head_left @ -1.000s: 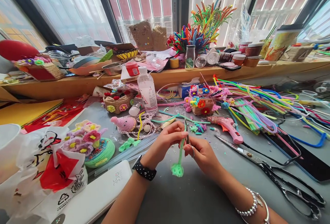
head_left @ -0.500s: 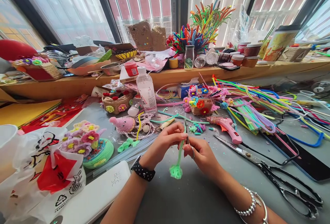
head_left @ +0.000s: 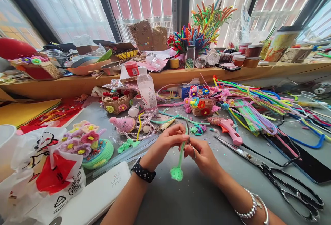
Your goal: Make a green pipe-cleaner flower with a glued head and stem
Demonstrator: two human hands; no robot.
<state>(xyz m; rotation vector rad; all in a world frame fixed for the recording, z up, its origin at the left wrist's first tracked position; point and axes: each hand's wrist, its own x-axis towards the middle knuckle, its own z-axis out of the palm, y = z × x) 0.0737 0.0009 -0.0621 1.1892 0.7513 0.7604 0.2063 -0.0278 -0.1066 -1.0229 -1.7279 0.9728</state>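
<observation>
My left hand [head_left: 172, 140] pinches a light-green pipe cleaner [head_left: 181, 154] by its upper length. From the pinch it hangs down and ends in a looped green flower head [head_left: 176, 174], held above the grey table. Against the same strip, my right hand [head_left: 204, 154] is closed on small scissors [head_left: 188, 125]. Their thin blades point up and away from me beside the green strip, and most of the handle is hidden by my fingers. Just beyond the fingertips lie green and purple pipe-cleaner pieces [head_left: 198, 128].
Large black-handled scissors [head_left: 254, 161] and a pink glue gun [head_left: 229, 128] lie at the right, near a dark phone [head_left: 302, 163]. At the left are a white power bank [head_left: 103, 194], a plastic bag [head_left: 49, 176] and a flower ornament [head_left: 98, 154]. A bottle [head_left: 147, 92] stands behind.
Both hands stay almost in place. The small scissors and the green strip have tilted very slightly to the right.
</observation>
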